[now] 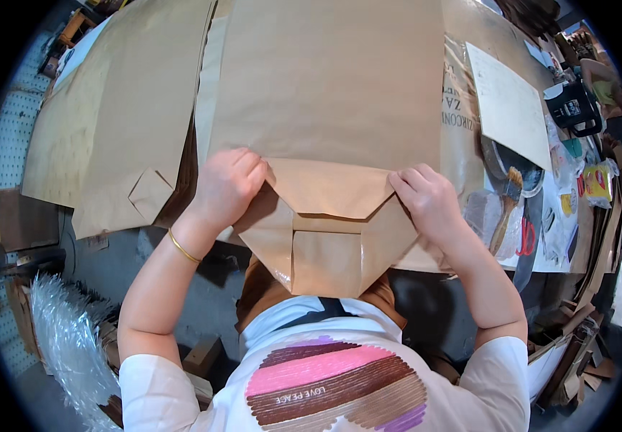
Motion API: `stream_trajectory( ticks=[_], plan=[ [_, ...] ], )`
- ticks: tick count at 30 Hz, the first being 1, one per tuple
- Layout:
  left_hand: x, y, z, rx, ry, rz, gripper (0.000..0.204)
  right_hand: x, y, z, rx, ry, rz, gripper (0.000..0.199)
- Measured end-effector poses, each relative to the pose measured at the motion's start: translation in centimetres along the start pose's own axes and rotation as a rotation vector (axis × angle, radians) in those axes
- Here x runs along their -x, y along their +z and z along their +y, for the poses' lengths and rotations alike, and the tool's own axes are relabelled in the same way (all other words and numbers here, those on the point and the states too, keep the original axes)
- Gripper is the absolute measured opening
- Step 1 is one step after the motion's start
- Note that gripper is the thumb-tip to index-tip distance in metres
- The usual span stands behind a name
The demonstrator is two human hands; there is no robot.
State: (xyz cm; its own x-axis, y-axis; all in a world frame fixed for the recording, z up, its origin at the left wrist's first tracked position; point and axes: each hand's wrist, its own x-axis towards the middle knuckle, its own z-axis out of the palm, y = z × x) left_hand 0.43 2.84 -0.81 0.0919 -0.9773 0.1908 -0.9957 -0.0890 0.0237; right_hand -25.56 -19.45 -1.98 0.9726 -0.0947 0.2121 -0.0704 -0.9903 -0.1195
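A large brown kraft-paper sheet with a folded bottom end [325,93] lies on the counter [462,144] and fills the middle of the view, its folded end hanging over the near edge toward the person. The folds there form a flattened hexagonal base [325,237], with a triangular flap pointing down from 12 o'clock and a glossy rectangular panel at 6 o'clock.

The left hand [228,183] sits at 9 o'clock of that folded base, fingers curled and pressing down on the upper left corner of the fold; a thin gold bangle [183,247] circles its wrist. The right hand [429,198] sits at 3 o'clock of the base, fingers bent, pinching the upper right corner of the fold between thumb and fingertips.

At 9 o'clock from the left hand lie two more brown kraft-paper sheets [109,122], the nearer one with a small folded corner. At 3 o'clock from the right hand a wooden-handled flat paintbrush [506,205] rests across a round dark bowl [516,162], with red-handled scissors [527,237] just below. A pale rectangular card [509,104] lies at 1 o'clock, and beyond it a black mug-shaped container [573,108]. A crumpled clear plastic film [66,331] lies on the floor at 7 o'clock.
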Motion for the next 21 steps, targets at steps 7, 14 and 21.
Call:
stream_trajectory(
  ticks=[7,14,21],
  plan=[
    [3.1,-2.9,4.8,0.055,0.051,-0.146,0.044,2.2,-2.4,-5.2,-0.038,-0.003,-0.234,0.070],
    [3.0,-2.9,1.8,0.772,-0.014,-0.348,0.041,6.6,-1.3,-4.9,-0.348,0.274,-0.025,0.052],
    [3.5,-4.0,3.0,0.704,0.071,-0.352,0.038,5.5,0.5,-8.8,-0.326,0.171,0.219,0.029]
  ],
)
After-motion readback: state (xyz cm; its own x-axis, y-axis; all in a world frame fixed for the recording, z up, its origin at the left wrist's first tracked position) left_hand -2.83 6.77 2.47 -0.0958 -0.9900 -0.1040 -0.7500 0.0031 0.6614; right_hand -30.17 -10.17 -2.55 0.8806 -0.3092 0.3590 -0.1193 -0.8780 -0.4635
